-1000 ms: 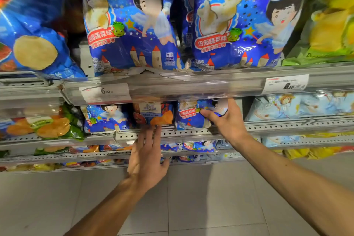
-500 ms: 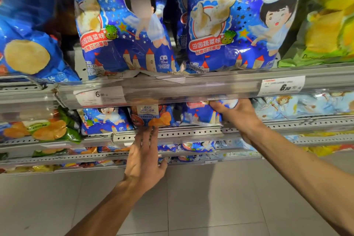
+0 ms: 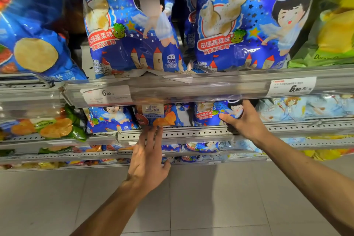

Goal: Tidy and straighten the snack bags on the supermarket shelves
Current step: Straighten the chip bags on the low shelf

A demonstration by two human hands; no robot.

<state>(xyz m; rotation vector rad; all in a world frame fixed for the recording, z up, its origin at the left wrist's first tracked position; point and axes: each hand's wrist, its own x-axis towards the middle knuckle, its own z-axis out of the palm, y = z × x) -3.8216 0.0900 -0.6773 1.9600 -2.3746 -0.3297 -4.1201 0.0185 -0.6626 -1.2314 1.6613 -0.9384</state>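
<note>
Blue angel bag (image 3: 214,114), seemingly more upright than before, gripped by right hand (image 3: 246,120); left hand (image 3: 148,157) flat.

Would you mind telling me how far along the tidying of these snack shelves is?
Done: the two big blue angel bags on the top shelf stand upright, facing out. In hand: the right hand grips a small blue angel bag one shelf down, while the left hand reaches open toward the orange-chip bag. Left: the green bag lying tilted, and the jumbled lower shelves.
</note>
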